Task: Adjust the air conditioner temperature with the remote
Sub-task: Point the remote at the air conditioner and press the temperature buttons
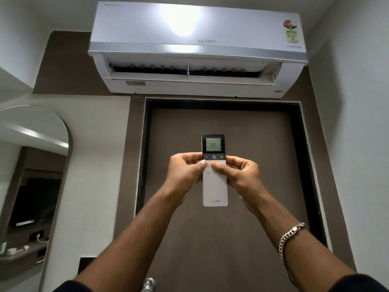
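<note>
Below the air conditioner (197, 49), the left hand (185, 169) and right hand (240, 171) clasp the remote (214, 186) mid-body; it looks light, rigid, smooth plastic.

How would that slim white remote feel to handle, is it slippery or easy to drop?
The remote looks stiff and probably light: both hands, left hand and right hand, hold it by fingertips alone. Its smooth casing could be somewhat slippery. Flat and boxy, it would not roll, though its screen might crack if dropped.
</note>
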Demonstrator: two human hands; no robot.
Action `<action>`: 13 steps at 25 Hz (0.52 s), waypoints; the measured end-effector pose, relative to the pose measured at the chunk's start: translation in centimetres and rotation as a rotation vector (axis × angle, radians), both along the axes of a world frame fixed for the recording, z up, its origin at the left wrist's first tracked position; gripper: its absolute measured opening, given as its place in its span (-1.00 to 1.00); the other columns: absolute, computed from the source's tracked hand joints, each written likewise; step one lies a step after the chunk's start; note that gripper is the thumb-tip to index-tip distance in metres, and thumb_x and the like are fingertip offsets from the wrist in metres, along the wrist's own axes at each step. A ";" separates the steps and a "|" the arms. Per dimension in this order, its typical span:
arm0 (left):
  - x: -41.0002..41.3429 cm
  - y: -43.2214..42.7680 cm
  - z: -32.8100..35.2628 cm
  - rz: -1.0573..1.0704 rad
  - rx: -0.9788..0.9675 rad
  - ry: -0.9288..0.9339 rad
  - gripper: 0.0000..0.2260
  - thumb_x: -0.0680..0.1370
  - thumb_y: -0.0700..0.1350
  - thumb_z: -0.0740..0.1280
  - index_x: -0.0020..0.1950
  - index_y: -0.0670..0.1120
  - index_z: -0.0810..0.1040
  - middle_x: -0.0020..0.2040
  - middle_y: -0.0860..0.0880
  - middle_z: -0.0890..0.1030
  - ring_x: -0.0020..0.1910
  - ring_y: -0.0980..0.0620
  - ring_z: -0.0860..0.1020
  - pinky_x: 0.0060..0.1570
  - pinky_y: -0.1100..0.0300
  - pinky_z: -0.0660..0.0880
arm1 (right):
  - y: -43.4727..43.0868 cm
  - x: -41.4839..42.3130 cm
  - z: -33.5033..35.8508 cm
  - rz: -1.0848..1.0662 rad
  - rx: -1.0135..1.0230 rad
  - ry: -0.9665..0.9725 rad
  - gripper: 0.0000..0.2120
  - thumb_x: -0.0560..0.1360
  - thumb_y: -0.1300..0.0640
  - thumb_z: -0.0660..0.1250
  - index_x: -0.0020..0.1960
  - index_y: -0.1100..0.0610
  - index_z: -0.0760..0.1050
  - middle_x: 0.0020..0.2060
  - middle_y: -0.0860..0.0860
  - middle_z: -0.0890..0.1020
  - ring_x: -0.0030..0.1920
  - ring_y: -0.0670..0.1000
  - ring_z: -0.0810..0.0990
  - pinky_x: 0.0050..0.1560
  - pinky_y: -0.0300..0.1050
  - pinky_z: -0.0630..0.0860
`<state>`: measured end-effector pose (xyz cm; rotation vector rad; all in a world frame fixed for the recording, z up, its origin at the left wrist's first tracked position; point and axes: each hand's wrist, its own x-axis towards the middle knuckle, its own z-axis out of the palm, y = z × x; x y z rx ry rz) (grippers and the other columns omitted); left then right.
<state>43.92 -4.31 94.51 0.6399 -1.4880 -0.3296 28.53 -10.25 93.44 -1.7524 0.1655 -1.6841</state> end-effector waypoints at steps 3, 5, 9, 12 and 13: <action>0.0 -0.1 0.0 0.021 0.009 0.010 -0.74 0.51 -0.18 0.37 0.18 -0.18 0.54 -0.02 -0.08 0.69 -0.15 0.06 0.70 -0.30 0.31 0.59 | 0.0 0.0 -0.1 -0.003 -0.004 0.004 -0.56 0.17 0.06 0.55 0.01 0.17 0.61 -0.09 0.10 0.75 -0.13 0.03 0.76 -0.21 -0.17 0.65; 0.0 -0.1 0.0 0.029 0.012 0.015 -0.74 0.50 -0.18 0.37 0.18 -0.18 0.54 -0.02 -0.08 0.69 -0.16 0.06 0.70 -0.31 0.31 0.58 | -0.1 0.0 -0.2 -0.004 -0.004 0.004 -0.56 0.18 0.05 0.55 0.01 0.18 0.61 -0.08 0.11 0.75 -0.12 0.04 0.76 -0.20 -0.15 0.65; -0.2 0.0 -0.1 0.030 0.007 0.018 -0.77 0.50 -0.18 0.38 0.14 -0.16 0.56 -0.06 -0.04 0.69 -0.19 0.13 0.70 -0.34 0.33 0.56 | -0.1 0.0 -0.2 -0.006 -0.005 -0.002 -0.58 0.20 0.06 0.55 0.02 0.18 0.62 -0.09 0.10 0.76 -0.11 0.06 0.76 -0.20 -0.14 0.64; -0.3 0.1 0.0 0.044 0.006 0.016 -0.77 0.50 -0.17 0.38 0.15 -0.16 0.56 -0.04 -0.06 0.69 -0.18 0.09 0.70 -0.32 0.32 0.58 | 0.0 -0.2 -0.2 -0.009 -0.005 -0.002 -0.60 0.21 0.05 0.56 0.00 0.14 0.62 -0.10 0.08 0.77 -0.12 0.05 0.76 -0.23 -0.17 0.63; -0.3 0.1 0.0 0.046 0.004 0.014 -0.78 0.50 -0.17 0.37 0.14 -0.15 0.56 -0.04 -0.06 0.69 -0.17 0.08 0.70 -0.31 0.31 0.58 | 0.0 -0.2 -0.1 -0.010 -0.006 -0.004 -0.60 0.21 0.05 0.56 0.00 0.15 0.62 -0.11 0.07 0.77 -0.11 0.05 0.76 -0.22 -0.16 0.64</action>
